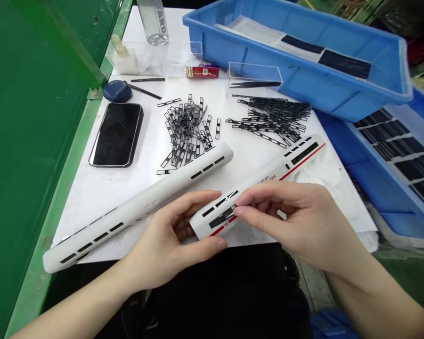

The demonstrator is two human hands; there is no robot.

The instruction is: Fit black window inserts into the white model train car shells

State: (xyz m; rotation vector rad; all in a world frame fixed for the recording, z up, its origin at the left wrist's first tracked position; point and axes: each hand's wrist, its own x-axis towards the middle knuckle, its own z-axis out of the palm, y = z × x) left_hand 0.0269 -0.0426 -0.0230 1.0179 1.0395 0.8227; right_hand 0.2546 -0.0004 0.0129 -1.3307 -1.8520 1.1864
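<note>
A white toy train shell [249,187] with a red stripe and black window slots lies slanted before me. My left hand [180,235] grips its near end, thumb on the near side and fingers on the far side. The thumb and index finger of my right hand [286,212] pinch the end of a small black window strip [222,219] at the long slot near that end. How much of the strip sits in the slot is hard to see. Beside it rests another white train shell [137,214], touched by neither hand's fingertips as far as shows.
Two piles of black frame strips, short ones [189,129] and long ones [279,117], lie behind the shells. A phone [116,135] is at left. A clear box [254,77] with tweezers, a red packet [202,72], a bottle [153,21] and a blue bin [297,61] stand farther back.
</note>
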